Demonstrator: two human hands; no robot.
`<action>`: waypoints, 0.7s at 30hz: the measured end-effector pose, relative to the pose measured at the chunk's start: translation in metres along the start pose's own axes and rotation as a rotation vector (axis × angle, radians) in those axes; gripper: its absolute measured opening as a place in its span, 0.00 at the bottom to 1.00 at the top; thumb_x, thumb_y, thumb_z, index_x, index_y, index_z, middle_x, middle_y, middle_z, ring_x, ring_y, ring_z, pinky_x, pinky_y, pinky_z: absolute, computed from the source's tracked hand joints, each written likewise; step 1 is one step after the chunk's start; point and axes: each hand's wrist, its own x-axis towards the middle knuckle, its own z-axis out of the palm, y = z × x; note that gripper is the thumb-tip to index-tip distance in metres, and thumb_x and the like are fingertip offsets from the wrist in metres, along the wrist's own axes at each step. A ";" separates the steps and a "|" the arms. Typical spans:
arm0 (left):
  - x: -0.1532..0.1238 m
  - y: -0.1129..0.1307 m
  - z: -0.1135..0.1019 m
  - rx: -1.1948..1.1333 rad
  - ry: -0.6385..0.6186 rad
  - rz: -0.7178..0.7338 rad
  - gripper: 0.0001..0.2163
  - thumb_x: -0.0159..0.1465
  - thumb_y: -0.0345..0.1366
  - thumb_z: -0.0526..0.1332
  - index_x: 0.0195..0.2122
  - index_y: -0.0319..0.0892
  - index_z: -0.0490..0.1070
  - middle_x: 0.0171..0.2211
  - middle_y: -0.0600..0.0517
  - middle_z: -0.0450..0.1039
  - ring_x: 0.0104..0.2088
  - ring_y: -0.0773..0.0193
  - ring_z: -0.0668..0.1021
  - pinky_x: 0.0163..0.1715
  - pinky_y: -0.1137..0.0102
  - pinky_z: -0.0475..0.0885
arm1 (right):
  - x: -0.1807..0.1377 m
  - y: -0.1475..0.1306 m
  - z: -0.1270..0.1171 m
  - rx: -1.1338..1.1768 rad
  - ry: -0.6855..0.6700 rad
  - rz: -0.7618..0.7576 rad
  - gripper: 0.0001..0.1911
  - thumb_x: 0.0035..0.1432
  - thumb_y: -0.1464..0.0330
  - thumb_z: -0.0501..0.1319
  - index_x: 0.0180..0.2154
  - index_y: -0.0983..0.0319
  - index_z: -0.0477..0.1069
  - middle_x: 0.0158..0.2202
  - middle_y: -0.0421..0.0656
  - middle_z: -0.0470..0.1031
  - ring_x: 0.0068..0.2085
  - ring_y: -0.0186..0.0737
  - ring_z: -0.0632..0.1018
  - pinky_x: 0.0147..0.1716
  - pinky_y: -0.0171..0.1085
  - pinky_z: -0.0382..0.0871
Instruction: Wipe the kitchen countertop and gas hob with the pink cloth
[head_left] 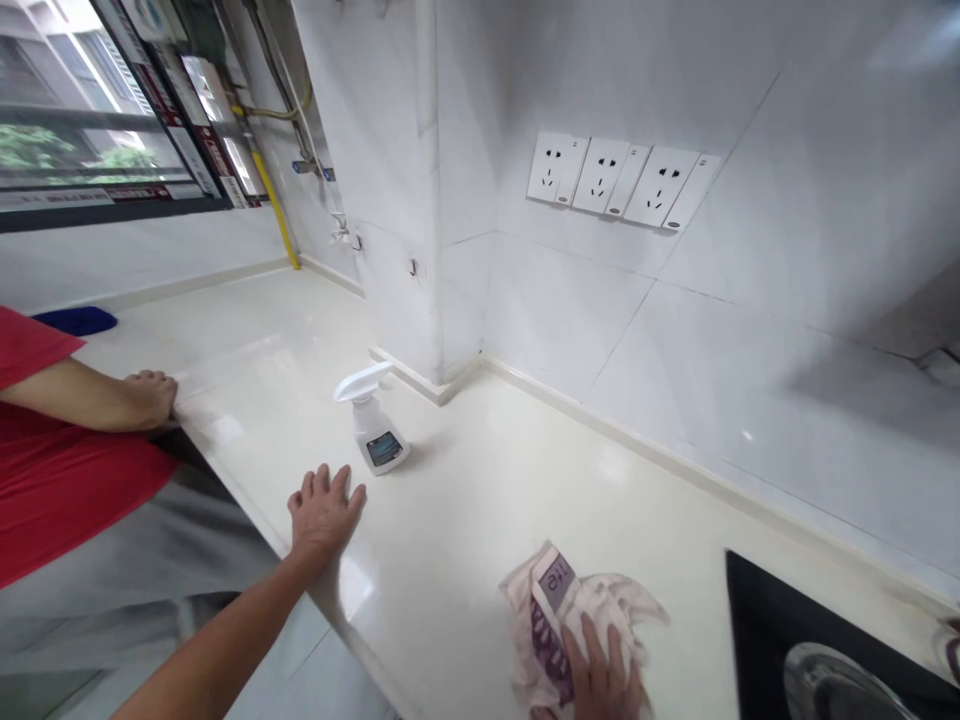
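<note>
My left hand (324, 507) lies flat on the front edge of the cream countertop (480, 500), fingers stretched out, holding nothing. A white spray bottle (373, 420) with a dark label stands just beyond it, a short gap away. My right hand (604, 672) presses down on a pink and purple patterned cloth (559, 610) spread on the counter at the lower middle; its fingers lie flat on the cloth.
Another person in a red shirt (52, 470) stands at the left, with a hand (150, 397) resting on the counter edge. A blue cloth (75, 320) lies far left. A black hob (817, 650) sits at the lower right. Wall sockets (619, 182) are on the tiled wall.
</note>
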 end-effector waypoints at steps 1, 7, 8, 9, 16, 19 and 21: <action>0.000 0.000 0.001 0.002 -0.005 -0.003 0.28 0.73 0.51 0.49 0.69 0.43 0.66 0.72 0.34 0.56 0.72 0.38 0.56 0.65 0.47 0.54 | 0.008 -0.004 0.001 0.008 0.016 -0.042 0.50 0.48 0.32 0.60 0.64 0.55 0.70 0.64 0.56 0.72 0.68 0.81 0.62 0.61 0.76 0.55; -0.001 -0.001 0.002 -0.008 -0.012 -0.012 0.29 0.73 0.51 0.49 0.69 0.43 0.66 0.73 0.35 0.56 0.73 0.38 0.56 0.66 0.47 0.54 | 0.056 -0.040 0.001 0.114 -0.013 0.035 0.39 0.55 0.46 0.66 0.65 0.48 0.66 0.67 0.53 0.66 0.72 0.77 0.54 0.63 0.77 0.48; -0.001 -0.001 0.001 -0.013 -0.011 -0.012 0.29 0.73 0.51 0.49 0.69 0.43 0.66 0.73 0.35 0.56 0.73 0.38 0.56 0.66 0.47 0.54 | 0.063 -0.043 0.001 0.130 -0.015 0.026 0.35 0.56 0.50 0.67 0.64 0.48 0.67 0.66 0.52 0.66 0.73 0.75 0.53 0.64 0.76 0.47; -0.002 -0.001 0.001 -0.016 -0.009 -0.012 0.29 0.73 0.51 0.49 0.69 0.43 0.66 0.73 0.35 0.56 0.73 0.38 0.56 0.66 0.47 0.54 | 0.069 -0.045 0.001 0.149 -0.016 0.009 0.32 0.57 0.53 0.67 0.63 0.47 0.68 0.66 0.51 0.66 0.73 0.73 0.52 0.66 0.74 0.47; -0.003 0.001 -0.002 0.006 -0.012 -0.015 0.28 0.73 0.50 0.48 0.69 0.43 0.66 0.73 0.36 0.56 0.72 0.40 0.56 0.66 0.48 0.54 | 0.104 -0.058 0.009 0.479 -0.055 0.048 0.20 0.66 0.59 0.59 0.58 0.52 0.71 0.64 0.46 0.71 0.72 0.61 0.59 0.69 0.69 0.49; -0.003 0.001 -0.001 0.007 -0.010 -0.016 0.28 0.73 0.50 0.49 0.69 0.43 0.66 0.73 0.36 0.57 0.72 0.39 0.56 0.66 0.48 0.54 | 0.118 -0.075 0.011 0.760 -0.039 0.257 0.23 0.69 0.52 0.55 0.58 0.57 0.72 0.62 0.50 0.73 0.70 0.59 0.64 0.69 0.67 0.53; -0.004 0.000 0.000 0.006 -0.007 -0.017 0.28 0.73 0.50 0.50 0.69 0.43 0.66 0.73 0.36 0.57 0.72 0.38 0.57 0.66 0.48 0.54 | 0.127 -0.086 0.009 1.009 -0.077 0.467 0.28 0.68 0.48 0.55 0.58 0.58 0.73 0.61 0.52 0.74 0.68 0.57 0.67 0.68 0.63 0.58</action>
